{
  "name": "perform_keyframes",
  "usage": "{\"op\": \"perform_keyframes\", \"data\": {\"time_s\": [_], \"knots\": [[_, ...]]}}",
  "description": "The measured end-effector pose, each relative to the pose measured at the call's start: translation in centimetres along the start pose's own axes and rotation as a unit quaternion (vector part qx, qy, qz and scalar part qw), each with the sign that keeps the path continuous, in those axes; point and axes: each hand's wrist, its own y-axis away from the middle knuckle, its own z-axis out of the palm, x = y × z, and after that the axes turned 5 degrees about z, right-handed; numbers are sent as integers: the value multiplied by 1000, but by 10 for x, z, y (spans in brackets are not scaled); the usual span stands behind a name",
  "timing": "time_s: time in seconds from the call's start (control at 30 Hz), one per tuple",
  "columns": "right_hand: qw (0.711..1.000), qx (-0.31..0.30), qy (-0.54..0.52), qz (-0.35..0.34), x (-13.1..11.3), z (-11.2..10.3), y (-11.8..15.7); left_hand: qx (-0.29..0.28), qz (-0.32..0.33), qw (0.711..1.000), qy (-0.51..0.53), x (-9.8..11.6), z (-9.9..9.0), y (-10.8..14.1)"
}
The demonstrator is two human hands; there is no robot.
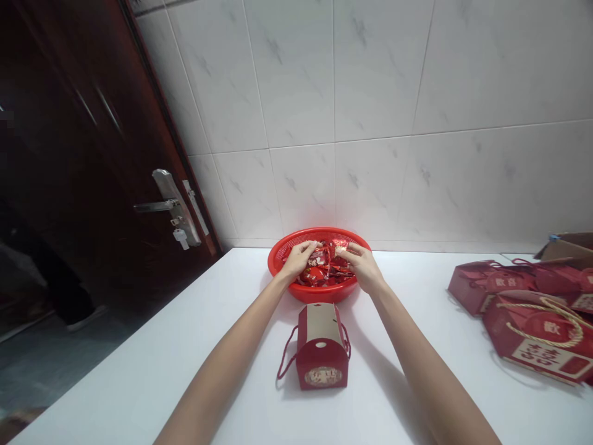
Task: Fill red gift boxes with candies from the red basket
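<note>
Both my hands are over a red plastic basket [319, 295] with a meshed wall, filled with red-wrapped candies [316, 276]. My left hand [300, 258] is at the left side of the pile, thumb and fingers pinched on a shiny red wrapped candy. On the right side my right hand [364, 266] pinches another red wrapped candy [340, 245] between thumb and forefinger. Just in front of the basket, between my forearms, stands a dark red gift box [321, 366] with a tan top panel and red cord handles at its sides. Neither hand touches that box.
Several red gift boxes [537, 334] with cord handles stand at the right of the white table [222, 383], beside a brown cardboard box [567, 246]. A tiled wall [301, 111] rises behind. At the left is a dark door with a metal handle [160, 206]; a person's leg [50, 272] shows there.
</note>
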Motion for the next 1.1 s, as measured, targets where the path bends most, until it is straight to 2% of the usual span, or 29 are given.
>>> {"op": "perform_keyframes", "data": {"time_s": [0.17, 0.33, 0.53, 0.73, 0.87, 0.97, 1.1], "knots": [[997, -53, 58, 1, 1, 3, 2, -5, 18, 1000, -3, 1, 0, 1], [995, -80, 57, -17, 4, 4, 1, -25, 41, 999, 2, 3, 0, 1], [998, 2, 45, -47, 6, 1, -3, -11, 34, 998, 45, 4, -1, 3], [996, 35, 14, -80, 11, -1, -8, -41, -7, 996, 84, 12, 2, 6], [993, 64, -15, -97, 13, 0, -10, -83, 0, 992, 92, 14, 2, 9], [991, 75, -53, -93, 13, 2, -9, -101, 12, 991, 90, 12, 1, 10], [990, 71, -109, -45, 12, 9, -7, -66, 27, 991, 114, 9, 1, 9]]}}
